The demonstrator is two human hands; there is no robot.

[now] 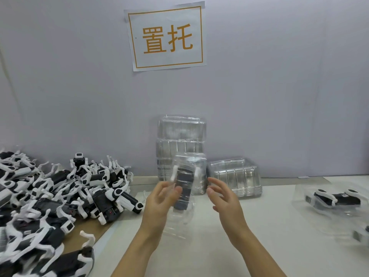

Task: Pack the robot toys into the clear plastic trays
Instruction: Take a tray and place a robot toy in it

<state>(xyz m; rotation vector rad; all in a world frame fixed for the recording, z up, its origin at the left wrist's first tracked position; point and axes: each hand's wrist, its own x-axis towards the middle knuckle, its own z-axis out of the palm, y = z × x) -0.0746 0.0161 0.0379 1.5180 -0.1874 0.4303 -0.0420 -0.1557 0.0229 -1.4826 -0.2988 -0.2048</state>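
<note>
My left hand (pixel 159 198) grips a clear plastic tray (pixel 179 216), held tilted above the table. Inside the tray lies a black and white robot toy (pixel 183 186), blurred by motion. My right hand (pixel 221 196) hovers just right of the tray with its fingers spread and relaxed, holding nothing. Whether it touches the tray I cannot tell. A big pile of loose robot toys (pixel 60 196) covers the table's left side. At the far right lies a packed tray (pixel 299 198) with a robot in it.
A tall stack of empty clear trays (pixel 180 136) stands against the wall, with a lower stack (pixel 235 176) to its right. Another packed tray (pixel 357 236) shows at the right edge. A paper sign (pixel 165 39) hangs on the grey wall.
</note>
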